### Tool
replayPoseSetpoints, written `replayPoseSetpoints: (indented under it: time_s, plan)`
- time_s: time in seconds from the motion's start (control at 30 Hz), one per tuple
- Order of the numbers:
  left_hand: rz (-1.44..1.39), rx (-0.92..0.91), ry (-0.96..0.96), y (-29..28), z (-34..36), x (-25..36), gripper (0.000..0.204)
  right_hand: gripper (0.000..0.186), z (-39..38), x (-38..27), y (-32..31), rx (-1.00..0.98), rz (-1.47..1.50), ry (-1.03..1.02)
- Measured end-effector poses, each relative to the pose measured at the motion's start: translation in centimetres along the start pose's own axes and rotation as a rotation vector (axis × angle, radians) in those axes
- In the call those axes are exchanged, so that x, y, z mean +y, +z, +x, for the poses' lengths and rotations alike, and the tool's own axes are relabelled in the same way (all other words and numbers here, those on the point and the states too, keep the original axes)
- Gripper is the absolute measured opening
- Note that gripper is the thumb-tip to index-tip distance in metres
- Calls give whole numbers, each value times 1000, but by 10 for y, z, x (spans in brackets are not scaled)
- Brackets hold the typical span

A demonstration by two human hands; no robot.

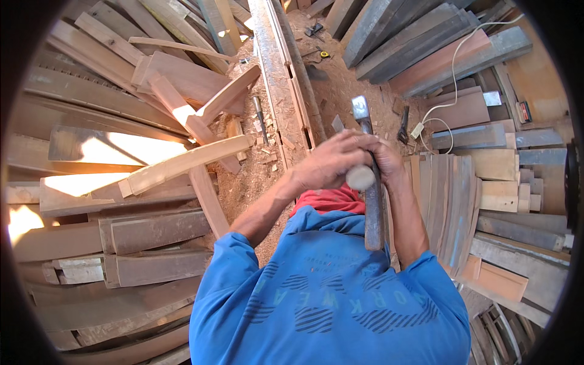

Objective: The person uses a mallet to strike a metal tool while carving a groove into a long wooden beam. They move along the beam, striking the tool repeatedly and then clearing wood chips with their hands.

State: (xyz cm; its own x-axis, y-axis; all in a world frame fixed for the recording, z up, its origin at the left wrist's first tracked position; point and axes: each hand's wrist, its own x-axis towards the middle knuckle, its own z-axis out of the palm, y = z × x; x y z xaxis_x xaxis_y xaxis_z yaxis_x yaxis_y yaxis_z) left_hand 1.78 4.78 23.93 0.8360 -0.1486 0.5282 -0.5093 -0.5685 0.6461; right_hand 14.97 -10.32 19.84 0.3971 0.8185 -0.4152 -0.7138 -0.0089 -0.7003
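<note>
My hands are close together in front of my lap, above the end of a long wooden beam [271,79] with slots cut along it. My right hand [390,163] is closed round a hammer [375,213]. Its shiny metal head points away from me and its dark, worn handle runs back toward my shirt. Closed beside it, the left hand [340,159] has its fingers against the hammer and round a tool handle [360,178]. Only that handle's round, pale end shows; the rest is hidden under my hands.
Wood shavings cover the floor [340,79]. Left of the beam lie a dark-handled tool [260,117] and a curved light board [188,163] across other pieces. A tape measure [324,55] lies ahead. Stacked planks [447,207] and a white cable [455,73] are on the right.
</note>
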Motion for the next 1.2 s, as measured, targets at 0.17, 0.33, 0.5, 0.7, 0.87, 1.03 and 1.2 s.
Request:
replayPoseSetpoints:
  time_s: [0.17,0.33,0.5,0.7,0.87,1.03,1.2]
  plan:
    - [-593,494,-429,-36,1,-37,15,37,-5,-32,37,113,-540,-317]
    - [-426,698,-504,-21,4,-106,13,30,-28,-12,54,251,-667,-496]
    - [-315,585,-676,0,-7,-144,11,20,-43,36,37,81,-690,-600]
    - [-216,518,-663,6,-12,-166,17,12,-48,31,34,-2,-750,-575]
    - [-199,455,-721,6,-23,-182,17,12,-55,-20,60,214,-718,-738]
    - [-109,422,-706,8,-26,-179,14,15,-49,-74,81,274,-595,-1073]
    - [-166,350,-702,17,-18,-174,15,7,4,-73,80,443,-698,-949]
